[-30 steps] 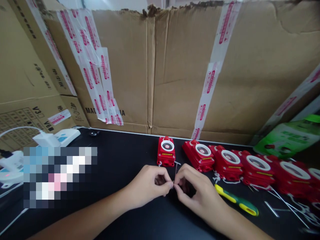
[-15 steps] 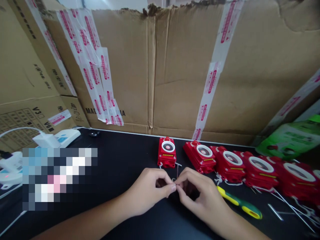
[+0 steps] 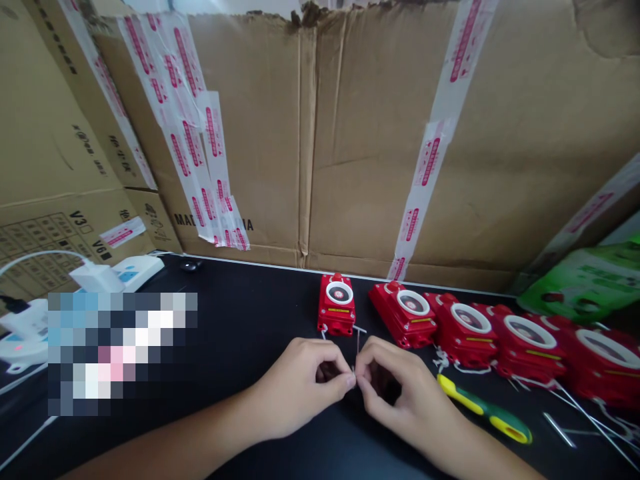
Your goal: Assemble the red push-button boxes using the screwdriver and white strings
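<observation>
My left hand and my right hand meet low in the middle, thumb and forefinger pinched on each, fingertips almost touching. Whatever sits between the fingertips is too small to make out. A thin T-shaped metal rod reaches from just beyond my hands down toward the pinch; its lower end is hidden. Behind them a red box with a white ring around a round window stands on the black table. From its lower left corner a white cord runs behind my left hand.
Several similar red boxes with white cords line the right side. A yellow-green handled tool and another T-shaped rod lie before them. Cardboard walls the back. A green bottle stands right; a power strip lies left.
The view has shifted slightly, moving everything a little to the right. My hands stay pinched together, the fingertips a touch lower against the rod.
</observation>
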`<state>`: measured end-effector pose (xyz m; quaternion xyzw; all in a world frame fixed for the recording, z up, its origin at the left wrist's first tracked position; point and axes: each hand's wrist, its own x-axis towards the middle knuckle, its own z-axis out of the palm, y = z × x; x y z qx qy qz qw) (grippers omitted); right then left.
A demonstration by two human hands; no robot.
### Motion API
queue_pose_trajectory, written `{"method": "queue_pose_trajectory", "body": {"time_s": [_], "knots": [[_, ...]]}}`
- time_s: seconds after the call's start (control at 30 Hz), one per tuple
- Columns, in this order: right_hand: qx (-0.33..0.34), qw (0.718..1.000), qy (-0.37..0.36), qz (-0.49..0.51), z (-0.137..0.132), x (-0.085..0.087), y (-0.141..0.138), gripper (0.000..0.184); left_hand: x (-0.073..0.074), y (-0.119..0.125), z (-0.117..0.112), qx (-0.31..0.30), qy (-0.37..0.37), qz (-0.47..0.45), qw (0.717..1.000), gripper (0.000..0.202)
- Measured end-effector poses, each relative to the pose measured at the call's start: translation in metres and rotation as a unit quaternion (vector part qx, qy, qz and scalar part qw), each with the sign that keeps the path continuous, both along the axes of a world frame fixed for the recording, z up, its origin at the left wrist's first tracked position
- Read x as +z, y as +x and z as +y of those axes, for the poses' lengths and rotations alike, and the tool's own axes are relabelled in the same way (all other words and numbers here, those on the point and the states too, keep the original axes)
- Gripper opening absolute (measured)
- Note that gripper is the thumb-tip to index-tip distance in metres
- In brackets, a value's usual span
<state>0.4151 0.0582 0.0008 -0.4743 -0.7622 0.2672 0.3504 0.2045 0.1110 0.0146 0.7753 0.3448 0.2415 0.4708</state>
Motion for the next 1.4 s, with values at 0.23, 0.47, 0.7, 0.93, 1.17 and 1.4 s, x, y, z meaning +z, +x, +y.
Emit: {"method": "queue_pose_trajectory", "body": {"time_s": [0.23,0.47,0.7,0.93,1.17,1.4], "knots": [[-0.01,1.0,0.009,0.007,0.0,0.0,-0.005,0.019,0.0,0.0,-0.003,-0.021,0.043,-0.004,0.999,0.009],[-0.033,0.999,-0.011,0.018,0.0,0.001,-0.01,0.018,-0.002,-0.001,-0.002,-0.011,0.098,-0.046,0.994,0.008],[-0.028,0.999,-0.028,0.033,-0.001,-0.003,-0.011,0.017,-0.008,-0.003,0.006,-0.031,0.111,-0.057,0.992,0.014],[-0.027,0.999,-0.025,0.025,-0.001,-0.004,-0.015,0.015,-0.007,-0.011,0.017,-0.134,0.204,-0.05,0.969,0.013],[-0.023,0.994,-0.084,0.065,-0.004,-0.007,-0.018,0.014,-0.004,-0.012,0.015,-0.142,0.311,-0.021,0.939,0.015],[-0.017,0.989,-0.11,0.096,-0.004,-0.005,-0.02,0.006,-0.008,-0.008,0.017,-0.122,0.397,-0.029,0.909,0.012]]}}
